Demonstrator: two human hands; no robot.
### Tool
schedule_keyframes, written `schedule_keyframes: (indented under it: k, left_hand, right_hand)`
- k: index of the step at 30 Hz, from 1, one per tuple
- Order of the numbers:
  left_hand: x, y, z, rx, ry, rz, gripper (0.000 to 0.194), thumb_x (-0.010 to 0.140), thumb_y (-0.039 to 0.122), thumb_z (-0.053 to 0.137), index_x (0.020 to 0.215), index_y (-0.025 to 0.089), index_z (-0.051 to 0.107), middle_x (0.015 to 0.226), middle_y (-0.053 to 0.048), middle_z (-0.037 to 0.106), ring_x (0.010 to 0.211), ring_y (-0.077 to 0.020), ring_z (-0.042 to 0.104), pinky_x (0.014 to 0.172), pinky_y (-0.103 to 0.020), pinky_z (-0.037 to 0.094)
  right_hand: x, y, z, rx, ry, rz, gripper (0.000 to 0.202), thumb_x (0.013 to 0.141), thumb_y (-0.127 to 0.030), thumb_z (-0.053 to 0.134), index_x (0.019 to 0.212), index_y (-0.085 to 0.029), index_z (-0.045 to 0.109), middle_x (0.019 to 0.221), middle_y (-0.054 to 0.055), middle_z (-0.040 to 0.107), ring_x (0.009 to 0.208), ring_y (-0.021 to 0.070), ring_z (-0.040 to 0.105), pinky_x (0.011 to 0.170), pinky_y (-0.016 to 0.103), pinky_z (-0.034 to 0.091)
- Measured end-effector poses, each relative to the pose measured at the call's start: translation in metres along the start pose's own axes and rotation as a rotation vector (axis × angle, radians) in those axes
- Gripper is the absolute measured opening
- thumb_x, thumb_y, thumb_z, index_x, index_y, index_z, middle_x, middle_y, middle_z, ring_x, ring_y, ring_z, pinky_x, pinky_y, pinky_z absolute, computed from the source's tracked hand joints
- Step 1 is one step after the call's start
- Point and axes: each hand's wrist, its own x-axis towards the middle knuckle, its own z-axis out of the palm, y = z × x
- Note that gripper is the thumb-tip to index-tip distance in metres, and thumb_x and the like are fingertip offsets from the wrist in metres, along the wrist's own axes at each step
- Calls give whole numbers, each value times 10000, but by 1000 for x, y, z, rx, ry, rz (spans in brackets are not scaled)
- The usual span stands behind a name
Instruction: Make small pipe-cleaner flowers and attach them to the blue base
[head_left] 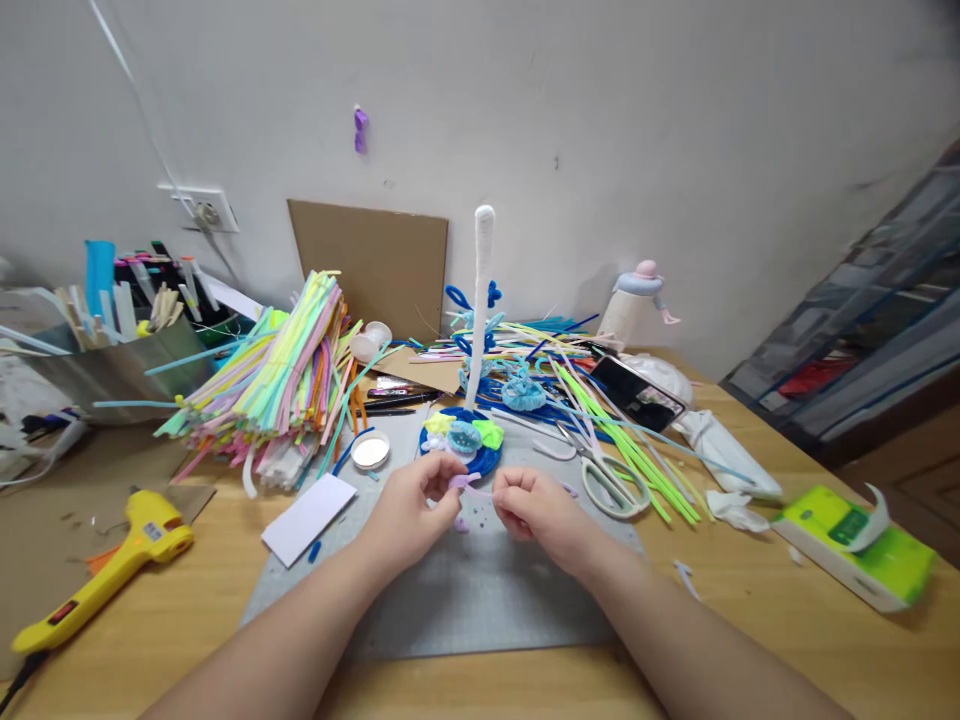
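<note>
My left hand [420, 508] pinches a small light purple pipe-cleaner piece [463, 481] above the grey mat [480, 615]. One end of the purple strand runs to my right hand [534, 505], whose fingers are closed on it. Just beyond both hands stands a blue round base [491, 462] with yellow, light blue and green fuzzy pieces on it. A white upright stem [481, 300] rises from this base, with blue loops behind it. Another bit of purple lies on the mat under my left fingertips.
White-handled scissors [615, 487] lie right of the hands, beside green pipe cleaners [637, 450]. A pipe-cleaner bundle [277, 380], a white card [309, 520] and a yellow glue gun [112, 570] are left. A green tissue pack [855, 545] sits far right.
</note>
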Motion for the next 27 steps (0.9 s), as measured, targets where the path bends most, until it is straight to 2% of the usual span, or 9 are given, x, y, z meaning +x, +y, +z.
schedule_keyframes:
  k: [3,9,13,17,20,24,25,27]
  left_hand:
    - [0,0,-1,98,-7,33,234,790,213,498,1002,163,584,854,-42,625,729,-139,575,649,-244,457]
    - [2,-3,-3,267,-14,104,187,779,285,564,918,177,627,828,-29,649,727,-140,566,658,-238,431]
    - [2,-4,-2,194,14,24,126,769,275,569,790,174,642,666,-1,633,577,-112,567,557,-205,427]
    - [1,1,-3,99,-9,-35,155,763,280,572,691,157,634,554,10,602,497,-103,561,504,-191,417]
    - [-1,5,-4,93,-56,-23,188,772,280,560,656,153,637,541,-3,612,500,-108,561,504,-192,408]
    - [-4,10,-4,157,-106,88,200,782,275,550,641,161,634,559,-7,614,532,-104,539,534,-195,378]
    - [-4,10,-4,150,-115,89,201,781,279,552,638,161,629,556,-5,609,531,-102,530,532,-195,369]
    - [-5,10,-2,36,-122,4,220,776,307,560,627,152,605,521,3,582,498,-97,509,507,-196,356]
  right_hand:
    - [0,0,2,-41,16,12,138,632,-213,486,523,-183,407,385,-92,377,346,39,259,366,194,153]
    - [3,0,2,-27,25,6,118,629,-217,465,532,-187,406,379,-103,338,352,41,230,372,194,147]
    - [0,-1,1,-37,23,-53,128,631,-201,470,522,-179,406,390,-101,322,369,38,218,382,195,141]
    - [-5,-4,0,61,-11,-64,127,627,-172,479,522,-176,408,382,-101,321,360,32,203,373,191,126]
    - [-6,-7,-2,165,-41,-35,125,614,-155,491,523,-174,408,384,-100,322,353,27,184,364,180,102]
    - [-3,-10,-9,348,-144,64,165,641,-184,520,542,-176,388,411,-104,291,351,21,143,362,167,64]
    - [-2,-10,-11,379,-178,96,182,659,-203,525,553,-178,380,424,-104,286,351,21,138,362,165,65]
    - [-1,-9,-12,386,-214,103,212,706,-246,524,576,-180,370,460,-96,301,356,23,158,364,166,92]
